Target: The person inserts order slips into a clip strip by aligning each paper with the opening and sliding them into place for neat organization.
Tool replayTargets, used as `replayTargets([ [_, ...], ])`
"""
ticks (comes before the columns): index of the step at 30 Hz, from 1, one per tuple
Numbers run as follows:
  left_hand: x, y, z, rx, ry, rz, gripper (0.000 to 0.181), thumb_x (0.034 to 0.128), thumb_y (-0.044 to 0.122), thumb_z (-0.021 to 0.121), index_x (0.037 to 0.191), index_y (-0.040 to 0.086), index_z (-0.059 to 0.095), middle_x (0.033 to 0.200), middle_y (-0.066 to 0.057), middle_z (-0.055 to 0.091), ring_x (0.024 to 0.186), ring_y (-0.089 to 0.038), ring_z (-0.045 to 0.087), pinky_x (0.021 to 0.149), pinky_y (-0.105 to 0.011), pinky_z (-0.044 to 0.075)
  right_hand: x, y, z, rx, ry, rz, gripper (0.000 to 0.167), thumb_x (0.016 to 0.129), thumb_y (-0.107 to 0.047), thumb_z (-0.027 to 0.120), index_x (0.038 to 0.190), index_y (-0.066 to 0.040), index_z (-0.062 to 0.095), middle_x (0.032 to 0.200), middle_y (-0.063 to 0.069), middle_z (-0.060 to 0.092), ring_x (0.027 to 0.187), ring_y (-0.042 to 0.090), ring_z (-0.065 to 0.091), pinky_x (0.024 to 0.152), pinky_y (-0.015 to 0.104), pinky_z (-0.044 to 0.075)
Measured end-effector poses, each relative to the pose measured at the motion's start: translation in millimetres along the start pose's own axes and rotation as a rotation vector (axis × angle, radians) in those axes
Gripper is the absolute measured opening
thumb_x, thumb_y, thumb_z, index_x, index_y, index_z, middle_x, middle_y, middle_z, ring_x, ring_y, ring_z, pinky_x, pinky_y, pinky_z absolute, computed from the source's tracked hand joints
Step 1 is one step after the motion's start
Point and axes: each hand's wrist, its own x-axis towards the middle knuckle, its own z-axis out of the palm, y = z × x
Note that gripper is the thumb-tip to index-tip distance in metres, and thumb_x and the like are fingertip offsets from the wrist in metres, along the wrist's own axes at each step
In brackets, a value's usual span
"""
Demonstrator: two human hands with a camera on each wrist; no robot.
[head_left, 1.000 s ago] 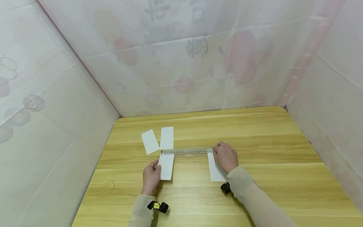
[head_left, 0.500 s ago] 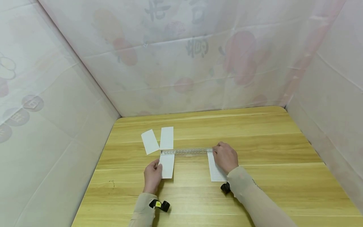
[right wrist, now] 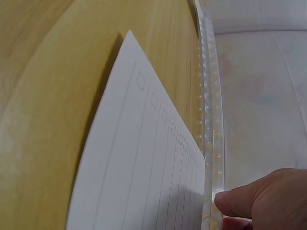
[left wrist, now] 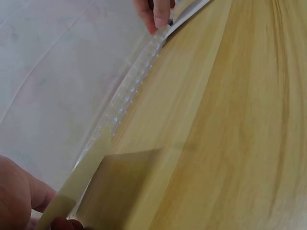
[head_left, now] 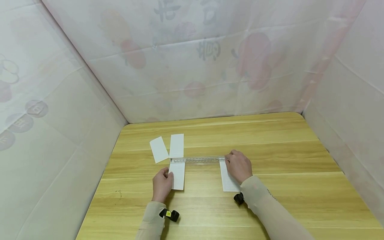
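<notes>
A long clear plastic strip [head_left: 204,160] with a row of small ring-like bumps lies crosswise in the head view. My left hand [head_left: 162,185] pinches a white paper sheet [head_left: 178,176] by its left edge; the sheet's top meets the strip's left end. In the left wrist view that sheet [left wrist: 79,175] tilts off the table and casts a shadow. My right hand [head_left: 239,166] pinches the strip's right end. Below it is another sheet [head_left: 228,181], partly covered by that hand; in the right wrist view this sheet [right wrist: 144,143] shows printed lines and small boxes.
Two more white sheets lie beyond the strip's left end: one straight sheet [head_left: 176,145] and one slanted sheet [head_left: 159,150]. The wooden table [head_left: 285,143] is bounded by pale printed cloth walls [head_left: 192,66] at the back and sides.
My left hand has shifted slightly up and to the right, with the lower-left sheet moving right along the strip. My right hand and the strip stay in place.
</notes>
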Motion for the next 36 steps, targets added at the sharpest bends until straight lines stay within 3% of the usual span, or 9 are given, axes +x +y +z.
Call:
replayTargets([
  [9,1.9,0.7,-2.1,0.106,-0.035,0.043,0.031,0.0907,0.011,0.06,0.116,-0.006,0.065,0.079,-0.005,0.058,0.071,-0.019,0.051,0.065,-0.033,0.044,-0.8,0.6,0.2,-0.027,-0.01,-0.024,0.011,0.087,-0.01,0.068,0.091,-0.01,0.078,0.089,0.005,0.067,0.078,0.022,0.063,0.065,0.038,0.053],
  [26,-0.7,3.7,-2.5,0.135,-0.071,0.063,0.029,0.0909,0.008,0.06,0.117,-0.004,0.065,0.075,-0.004,0.054,0.069,-0.019,0.049,0.059,-0.03,0.041,-4.4,6.8,-8.1,-0.027,-0.084,-0.086,0.019,0.088,-0.011,0.069,0.105,-0.01,0.076,0.097,0.004,0.066,0.084,0.021,0.062,0.067,0.036,0.052],
  [36,-2.7,5.5,-3.3,0.166,-0.086,0.112,0.03,0.0931,0.006,0.057,0.12,-0.005,0.063,0.097,-0.013,0.066,0.086,-0.023,0.059,0.075,-0.04,0.05,-7.2,10.4,-11.6,-0.024,-0.097,-0.128,0.019,0.089,-0.01,0.068,0.107,-0.01,0.075,0.099,0.005,0.066,0.085,0.023,0.063,0.068,0.038,0.053],
])
